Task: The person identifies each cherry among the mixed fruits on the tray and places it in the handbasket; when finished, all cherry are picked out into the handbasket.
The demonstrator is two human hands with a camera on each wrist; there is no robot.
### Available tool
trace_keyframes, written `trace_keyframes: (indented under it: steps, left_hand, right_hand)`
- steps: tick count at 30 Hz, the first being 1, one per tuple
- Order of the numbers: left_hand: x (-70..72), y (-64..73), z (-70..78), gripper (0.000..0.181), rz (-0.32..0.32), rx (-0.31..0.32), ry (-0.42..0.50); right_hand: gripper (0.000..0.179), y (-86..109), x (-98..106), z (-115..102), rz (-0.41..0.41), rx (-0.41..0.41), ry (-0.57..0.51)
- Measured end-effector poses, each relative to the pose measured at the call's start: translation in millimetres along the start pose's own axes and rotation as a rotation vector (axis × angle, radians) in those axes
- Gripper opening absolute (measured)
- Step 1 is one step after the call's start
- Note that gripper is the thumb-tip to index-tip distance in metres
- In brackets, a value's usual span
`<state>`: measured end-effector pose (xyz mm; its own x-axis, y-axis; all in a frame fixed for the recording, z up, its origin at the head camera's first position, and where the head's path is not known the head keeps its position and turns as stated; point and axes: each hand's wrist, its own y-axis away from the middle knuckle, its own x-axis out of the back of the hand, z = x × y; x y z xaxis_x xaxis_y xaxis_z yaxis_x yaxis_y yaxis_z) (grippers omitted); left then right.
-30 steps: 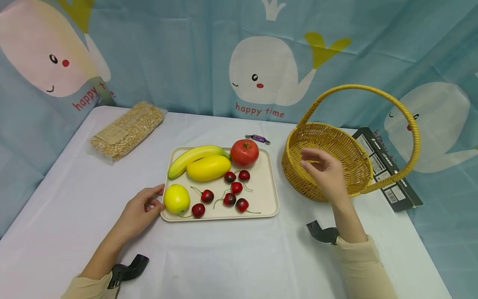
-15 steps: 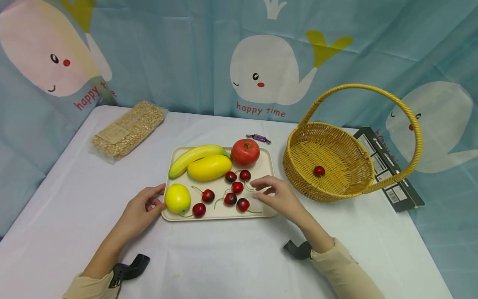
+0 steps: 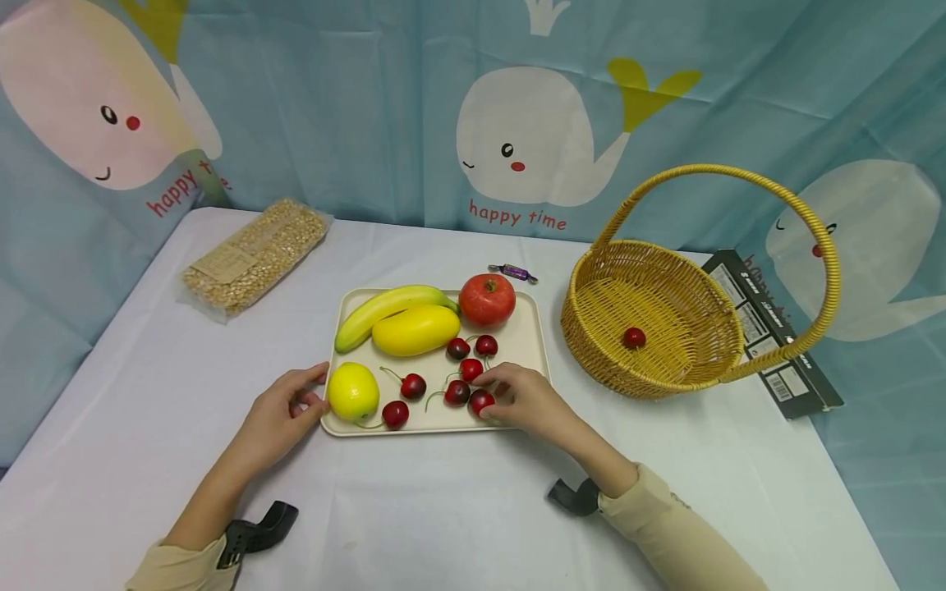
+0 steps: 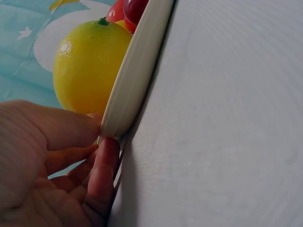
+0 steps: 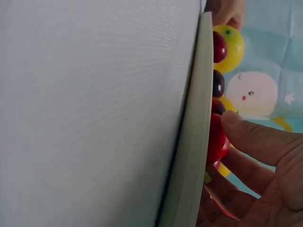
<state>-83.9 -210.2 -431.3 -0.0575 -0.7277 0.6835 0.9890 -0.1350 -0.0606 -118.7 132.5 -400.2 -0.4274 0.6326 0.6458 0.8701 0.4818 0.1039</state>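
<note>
A cream tray (image 3: 429,420) carries a banana (image 3: 388,310), a yellow mango-shaped fruit (image 3: 415,331), a red pomegranate (image 3: 487,300), a lemon (image 3: 353,391) and several cherries with stems. At the tray's left edge, my left hand (image 3: 284,414) pinches the rim beside the lemon; thumb and fingers meet the rim in the left wrist view. My right hand (image 3: 528,402) is over the tray's right part, its thumb and fingers closing round the front right cherry (image 3: 481,402). In the right wrist view this cherry (image 5: 216,137) lies between thumb and fingers. Its stem is hidden by the hand.
A yellow wicker basket (image 3: 591,353) with a tall handle stands right of the tray, one cherry (image 3: 634,337) inside. Behind it leans a black box (image 3: 776,336). A purple-wrapped candy (image 3: 513,272) and a bag of grain (image 3: 254,258) lie farther back, before a curtain.
My right hand has moved left from above the basket to the tray and onto a cherry. One cherry now shows in the basket. The left hand has stayed at the rim.
</note>
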Motion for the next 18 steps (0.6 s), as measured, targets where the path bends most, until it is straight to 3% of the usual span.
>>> trace_keyframes:
  steps: [18]
  left_hand:
    - [0.0,0.3,1.0,0.051,-0.006,0.020,-0.006]
  right_hand:
    - [0.034,-3.6,-6.8,-0.5,-0.009,0.009,0.105]
